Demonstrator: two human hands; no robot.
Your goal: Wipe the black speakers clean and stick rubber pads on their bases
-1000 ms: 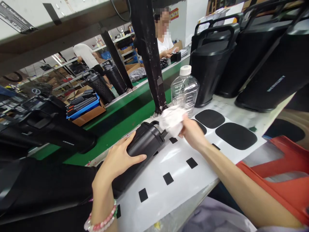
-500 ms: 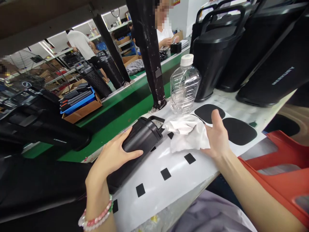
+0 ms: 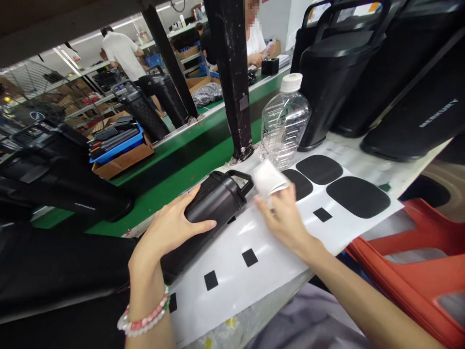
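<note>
I'm seeing a clear bottle standing near a black post. Tall black casings are crowding the right, 1 showing "MERKURY". Farther left, a cardboard box is holding a blue tray. 1 person is standing, 1 seated or standing co-worker is handling something pale (too small for me to identify). A red plastic chair is filling the lower right.

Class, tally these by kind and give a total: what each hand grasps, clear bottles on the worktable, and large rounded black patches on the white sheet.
Black handled case under the left hand: 1
White wipe in the right hand: 1
Clear bottle: 1
Large rounded black patches (one partly hidden): 3
Total: 6
</note>
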